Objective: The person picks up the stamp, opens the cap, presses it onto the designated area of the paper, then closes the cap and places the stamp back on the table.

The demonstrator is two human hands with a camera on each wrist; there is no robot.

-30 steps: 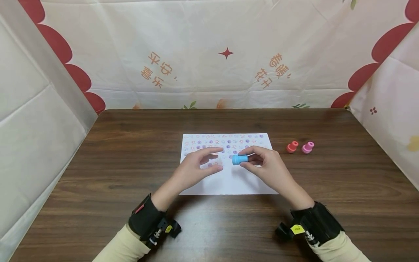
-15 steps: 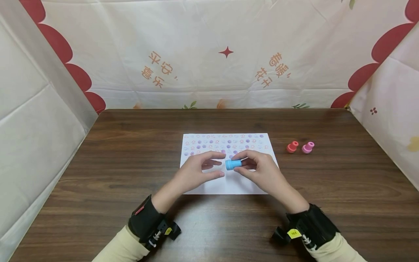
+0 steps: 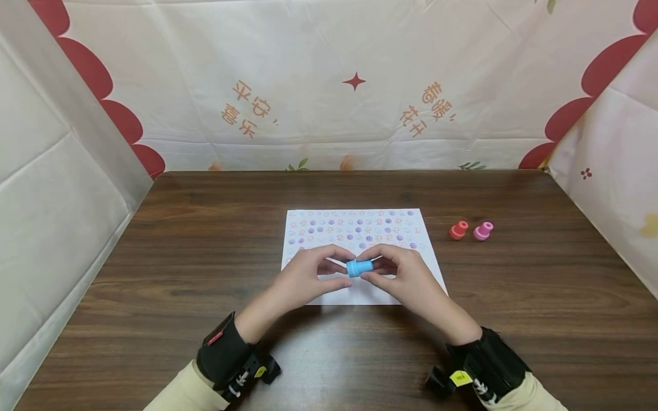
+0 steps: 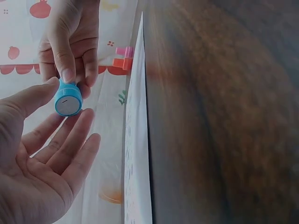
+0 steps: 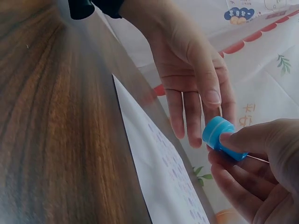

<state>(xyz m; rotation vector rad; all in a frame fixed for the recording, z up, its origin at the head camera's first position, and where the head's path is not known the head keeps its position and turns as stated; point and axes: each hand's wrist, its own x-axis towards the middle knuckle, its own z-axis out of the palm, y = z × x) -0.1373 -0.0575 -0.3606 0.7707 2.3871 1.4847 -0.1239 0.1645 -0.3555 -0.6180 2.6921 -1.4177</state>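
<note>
My right hand (image 3: 408, 274) pinches a small light-blue stamp (image 3: 359, 268) between thumb and fingers, held sideways over the white paper (image 3: 354, 292). The stamp's wide end points at my left hand (image 3: 311, 277). That hand is spread around this end, its thumb apart from the fingers and its fingertips right at the rim. In the left wrist view the round end face of the stamp (image 4: 68, 105) shows pale with a small dark mark. Rows of small purple, red and blue stamped prints cover the paper's far part; both hands hide some of them.
A red stamp (image 3: 459, 230) and a pink stamp (image 3: 483, 231) stand side by side on the brown wooden table (image 3: 205, 228), right of the paper. A white printed cloth (image 3: 308, 57) hangs behind the table and along its sides.
My right hand has moved left and toward me with the blue stamp, bringing its wide end to my left hand's fingertips. The left hand has shifted slightly toward me.
</note>
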